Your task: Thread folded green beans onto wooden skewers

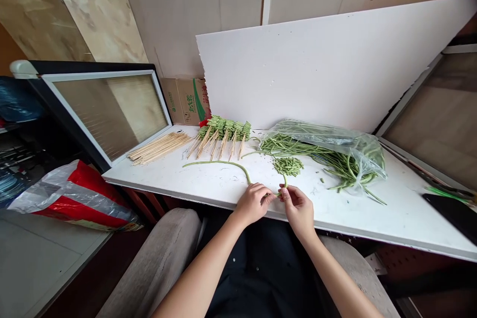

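Both my hands are closed on one long bean (238,165) at the table's front edge. Its long free part curves away to the left over the white tabletop. My left hand (255,202) grips it with the fingers curled down. Close beside it, my right hand (299,208) pinches the bean between thumb and fingers, and a short end sticks up past the fingertips. Just beyond that end lies a small pile of cut bean pieces (288,166). What sits between the two hands is partly hidden by the fingers.
Bare bamboo skewers (160,148) lie at the left, beside a stack of skewered beans (227,130). A clear plastic bag (320,131) holds more long beans (298,146) at the back right. A cardboard box (185,102) stands behind. A dark flat object (449,211) lies at the right edge.
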Demonstrator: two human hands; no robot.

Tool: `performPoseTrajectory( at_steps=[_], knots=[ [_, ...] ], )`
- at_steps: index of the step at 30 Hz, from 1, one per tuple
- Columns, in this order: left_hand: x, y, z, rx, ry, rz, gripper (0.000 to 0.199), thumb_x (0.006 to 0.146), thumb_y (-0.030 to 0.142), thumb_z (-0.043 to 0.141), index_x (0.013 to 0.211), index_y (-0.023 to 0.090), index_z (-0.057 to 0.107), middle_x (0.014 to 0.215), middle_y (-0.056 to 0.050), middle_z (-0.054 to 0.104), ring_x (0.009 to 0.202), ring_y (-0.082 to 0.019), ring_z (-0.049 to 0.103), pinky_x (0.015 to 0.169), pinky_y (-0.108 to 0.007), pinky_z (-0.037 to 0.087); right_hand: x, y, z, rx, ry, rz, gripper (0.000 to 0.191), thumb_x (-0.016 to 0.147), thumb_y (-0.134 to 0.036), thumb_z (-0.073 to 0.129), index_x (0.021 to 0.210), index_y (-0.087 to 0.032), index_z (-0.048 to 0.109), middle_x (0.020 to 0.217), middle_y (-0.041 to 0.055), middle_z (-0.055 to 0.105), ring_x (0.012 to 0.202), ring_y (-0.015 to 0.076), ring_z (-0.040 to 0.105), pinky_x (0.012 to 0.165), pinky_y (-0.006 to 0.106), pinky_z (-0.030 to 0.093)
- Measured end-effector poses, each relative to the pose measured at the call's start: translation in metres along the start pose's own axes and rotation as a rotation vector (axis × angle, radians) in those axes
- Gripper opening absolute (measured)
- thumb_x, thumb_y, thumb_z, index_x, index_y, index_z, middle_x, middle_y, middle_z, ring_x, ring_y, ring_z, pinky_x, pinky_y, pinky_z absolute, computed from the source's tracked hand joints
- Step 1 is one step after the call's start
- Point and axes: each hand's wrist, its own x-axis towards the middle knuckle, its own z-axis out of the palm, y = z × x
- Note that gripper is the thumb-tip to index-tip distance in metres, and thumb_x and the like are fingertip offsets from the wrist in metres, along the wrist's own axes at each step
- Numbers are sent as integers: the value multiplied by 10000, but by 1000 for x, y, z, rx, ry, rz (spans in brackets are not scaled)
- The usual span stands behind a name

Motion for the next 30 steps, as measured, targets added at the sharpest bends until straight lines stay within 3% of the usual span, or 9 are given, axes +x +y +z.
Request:
performPoseTrajectory(
  at_steps=[7, 11, 15, 19, 24, 30],
  knots=[
    [-14, -5, -15, 34, 23, -63, 288, 1065, 376, 498, 944, 206, 698, 891, -93, 712, 877, -234, 662, 801, -370, 531, 10, -9, -11, 87, -203, 34, 394, 839, -530, 771, 963, -159, 730, 888, 88, 731, 769, 204, 660, 696, 314, 543],
    [-27, -14, -39, 104, -6, 20, 253, 1057, 331, 530, 929, 196, 701, 867, -75, 704, 841, -217, 635, 810, -368, 499, 8, -18, -15, 62, -464, 11, 303, 890, -477, 725, 904, -177, 691, 850, 50, 692, 726, 166, 611, 674, 284, 511],
    [-31, -21, -67, 210, -30, 144, 237, 1055, 283, 544, 905, 183, 699, 823, -50, 692, 801, -199, 615, 811, -365, 454, 2, -29, -10, -94, -560, -36, 229, 889, -402, 723, 964, -187, 701, 855, 49, 704, 687, 160, 610, 652, 285, 510],
    [-26, -25, -93, 339, -36, 204, 233, 1052, 243, 542, 888, 177, 693, 819, -46, 690, 800, -200, 620, 805, -369, 416, 9, -42, 7, -287, -545, -215, 139, 907, -324, 699, 969, -206, 739, 893, 63, 735, 751, 193, 642, 715, 323, 528],
    [-6, -26, -119, 393, -32, 164, 171, 1029, 221, 590, 917, 179, 713, 881, -54, 726, 849, -215, 650, 852, -386, 415, 34, -49, 39, -416, -491, -406, 50, 904, -239, 726, 914, -214, 768, 855, 68, 724, 767, 214, 648, 720, 344, 517],
    [18, -11, -123, 345, -231, 57, 65, 972, 237, 686, 983, 200, 739, 969, -46, 770, 858, -230, 683, 857, -376, 434, 43, -57, 53, -353, -334, -511, 39, 894, -202, 760, 864, -224, 772, 804, 50, 733, 763, 212, 660, 709, 335, 506]
  ],
)
